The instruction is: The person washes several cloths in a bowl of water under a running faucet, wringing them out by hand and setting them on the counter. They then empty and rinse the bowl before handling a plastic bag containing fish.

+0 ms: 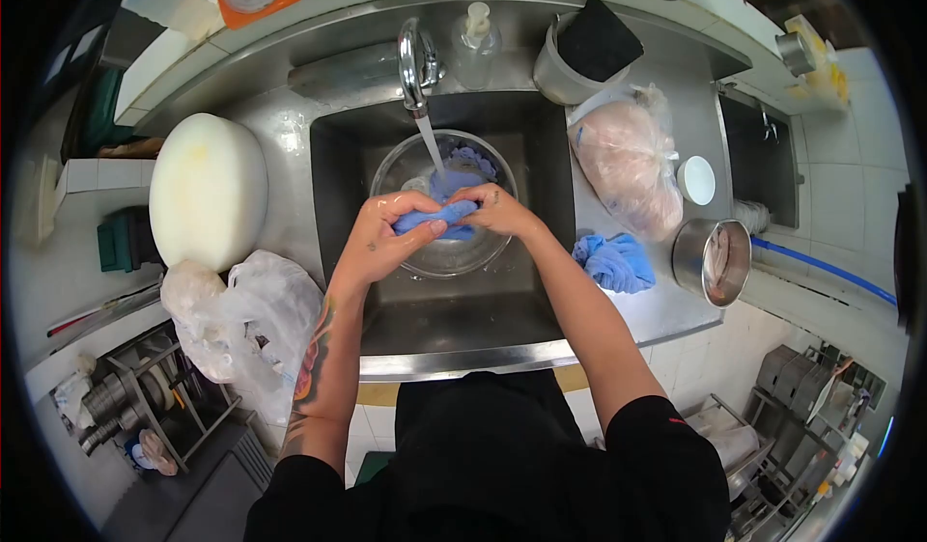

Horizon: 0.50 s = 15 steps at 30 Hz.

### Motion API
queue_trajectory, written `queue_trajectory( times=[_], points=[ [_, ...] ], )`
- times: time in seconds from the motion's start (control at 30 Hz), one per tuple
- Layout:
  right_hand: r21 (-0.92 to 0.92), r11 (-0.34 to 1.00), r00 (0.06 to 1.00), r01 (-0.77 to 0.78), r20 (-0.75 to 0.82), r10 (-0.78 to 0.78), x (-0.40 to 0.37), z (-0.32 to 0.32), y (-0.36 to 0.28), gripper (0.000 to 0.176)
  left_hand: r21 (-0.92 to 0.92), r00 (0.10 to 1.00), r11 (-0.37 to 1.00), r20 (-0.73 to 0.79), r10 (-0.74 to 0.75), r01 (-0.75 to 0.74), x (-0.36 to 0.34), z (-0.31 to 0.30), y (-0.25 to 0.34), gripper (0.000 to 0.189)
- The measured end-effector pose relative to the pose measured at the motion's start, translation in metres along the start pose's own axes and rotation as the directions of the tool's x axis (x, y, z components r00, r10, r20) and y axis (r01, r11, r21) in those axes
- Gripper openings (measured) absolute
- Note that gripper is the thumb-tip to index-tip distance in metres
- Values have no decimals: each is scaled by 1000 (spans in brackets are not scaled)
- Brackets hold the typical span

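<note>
My left hand (391, 236) and my right hand (495, 208) are both closed on a wet blue cloth (425, 220), bunched between them over a clear bowl (386, 177). The bowl sits in the steel sink (454, 325). From the faucet (415, 69) a stream of water runs into the bowl, just behind the cloth. More blue fabric hangs below my fingers inside the bowl, partly hidden by my hands. A second blue cloth (615, 262) lies crumpled on the counter, right of the sink.
Left of the sink stand a large white oval tub (208, 193) and plastic bags (261, 301). On the right are a bag of pinkish contents (628, 161), a white cup (696, 180) and a steel pot (713, 262). A soap bottle (476, 48) and a grey bucket (570, 74) stand behind.
</note>
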State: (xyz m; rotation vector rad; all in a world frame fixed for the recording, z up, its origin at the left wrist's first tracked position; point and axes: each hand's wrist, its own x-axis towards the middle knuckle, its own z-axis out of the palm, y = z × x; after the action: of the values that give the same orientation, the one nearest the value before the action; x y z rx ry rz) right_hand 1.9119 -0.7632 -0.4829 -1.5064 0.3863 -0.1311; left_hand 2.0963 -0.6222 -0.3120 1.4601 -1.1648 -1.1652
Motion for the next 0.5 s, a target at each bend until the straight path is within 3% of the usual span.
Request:
queue_trajectory(
  times=[0.03,0.1,0.17,0.23,0.3,0.33,0.37,0.4,0.43,0.47,0.5],
  points=[
    [-4,1000,1000,10,1,-10,0,-2,2,27,7,1000,1000,-3,7,-7,-4,-4,13,15],
    [-9,993,992,-120,-26,120,3,-5,9,27,-160,992,980,-55,111,-118,-9,-12,28,14],
    [-7,994,994,-107,-19,107,5,-4,26,26,-212,986,964,-83,144,-159,-15,-17,33,15],
    [-2,996,995,-94,-14,94,7,-5,60,26,-415,952,857,-124,278,-304,-19,-19,40,17],
    [-120,968,976,-219,-15,219,6,-6,92,34,-479,943,813,-155,294,-332,-26,-19,46,20],
    [-119,969,977,-214,-13,214,3,-8,97,34,-598,939,724,-207,274,-343,-29,-20,44,19],
    [-82,951,951,-298,-113,289,0,-8,102,29,-703,936,618,-255,244,-353,-31,-22,42,19],
    [-38,925,909,-378,-207,363,-2,-5,101,27,-700,935,620,-257,245,-355,-33,-22,35,19],
    [-43,926,911,-375,-203,359,-1,-2,89,27,-732,947,606,-292,133,-311,-34,-19,21,17],
    [123,974,868,-190,-444,225,1,-1,75,30,-765,948,584,-318,21,-270,-33,-18,3,17],
    [231,972,732,41,-669,128,3,1,56,33,-765,947,582,-320,25,-274,-30,-15,-27,17]
  ],
)
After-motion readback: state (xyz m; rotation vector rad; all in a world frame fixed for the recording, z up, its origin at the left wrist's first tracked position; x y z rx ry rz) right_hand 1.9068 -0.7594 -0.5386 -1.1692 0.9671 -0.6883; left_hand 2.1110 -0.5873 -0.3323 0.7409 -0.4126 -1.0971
